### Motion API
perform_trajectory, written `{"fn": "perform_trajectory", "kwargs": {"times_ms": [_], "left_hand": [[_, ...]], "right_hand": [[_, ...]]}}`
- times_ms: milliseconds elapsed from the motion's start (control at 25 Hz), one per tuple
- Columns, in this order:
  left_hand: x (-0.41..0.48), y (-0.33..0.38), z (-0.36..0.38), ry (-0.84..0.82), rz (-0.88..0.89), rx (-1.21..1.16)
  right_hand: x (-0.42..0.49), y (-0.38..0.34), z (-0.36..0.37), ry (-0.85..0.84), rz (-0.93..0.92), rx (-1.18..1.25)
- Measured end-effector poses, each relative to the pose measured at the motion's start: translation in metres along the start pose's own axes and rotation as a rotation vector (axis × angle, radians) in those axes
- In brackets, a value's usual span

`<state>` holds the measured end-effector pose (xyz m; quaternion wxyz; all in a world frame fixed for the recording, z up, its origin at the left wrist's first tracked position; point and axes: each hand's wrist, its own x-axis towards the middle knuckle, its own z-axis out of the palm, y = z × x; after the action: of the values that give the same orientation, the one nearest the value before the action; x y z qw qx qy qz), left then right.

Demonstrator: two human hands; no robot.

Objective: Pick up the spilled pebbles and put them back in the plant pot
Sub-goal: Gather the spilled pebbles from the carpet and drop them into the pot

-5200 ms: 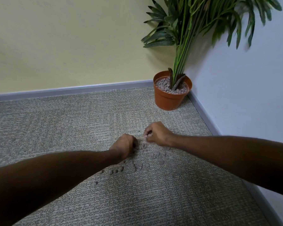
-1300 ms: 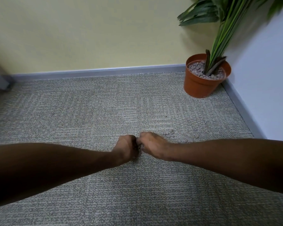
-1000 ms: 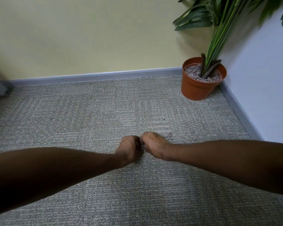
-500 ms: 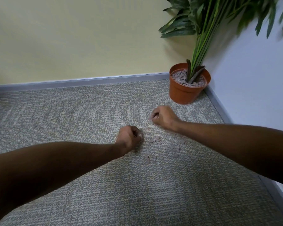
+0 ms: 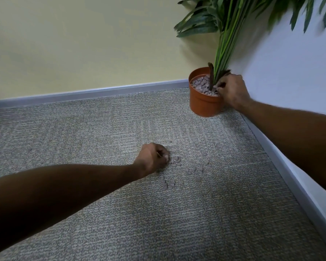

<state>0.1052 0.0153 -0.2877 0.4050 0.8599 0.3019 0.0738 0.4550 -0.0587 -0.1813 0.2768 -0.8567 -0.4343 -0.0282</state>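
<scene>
Several greyish-pink pebbles [image 5: 194, 169] lie scattered on the carpet in the middle of the view. My left hand [image 5: 152, 158] rests on the carpet at their left edge, fingers curled and pinching pebbles. The orange plant pot [image 5: 201, 103] stands in the far right corner, filled with pebbles around green stems. Over the pot's right rim is my right hand [image 5: 231, 92], fingers curled downward onto the pebbles inside. What the right hand holds is hidden by its fingers.
Grey patterned carpet [image 5: 120, 213] covers the floor. A yellow wall with a grey skirting board [image 5: 94, 93] runs along the back. A pale wall [image 5: 290, 76] with skirting closes the right side. The plant's leaves [image 5: 224, 17] hang over the corner.
My right hand has left the pebble patch and reached up to the pot's rim. My left hand stayed at the pebbles on the carpet.
</scene>
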Motion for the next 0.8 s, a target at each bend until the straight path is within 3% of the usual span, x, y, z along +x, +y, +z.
{"fn": "perform_trajectory", "kwargs": {"times_ms": [200,400,600,720,800], "left_hand": [[0.031,0.041,0.003,0.01,0.058,-0.03],[0.108,0.117,-0.009,0.172,0.206,-0.06],[0.17,0.171,-0.008,0.28,0.315,0.008],[0.192,0.183,0.002,0.32,0.317,0.039],[0.207,0.185,0.008,0.331,0.269,0.076]], "right_hand": [[0.002,0.008,0.003,-0.015,0.001,0.046],[-0.007,0.014,-0.006,-0.001,-0.014,0.098],[-0.022,0.031,-0.002,-0.041,0.001,-0.022],[-0.028,0.034,0.0,-0.03,-0.069,0.065],[-0.031,0.033,0.002,0.019,-0.011,0.134]]}}
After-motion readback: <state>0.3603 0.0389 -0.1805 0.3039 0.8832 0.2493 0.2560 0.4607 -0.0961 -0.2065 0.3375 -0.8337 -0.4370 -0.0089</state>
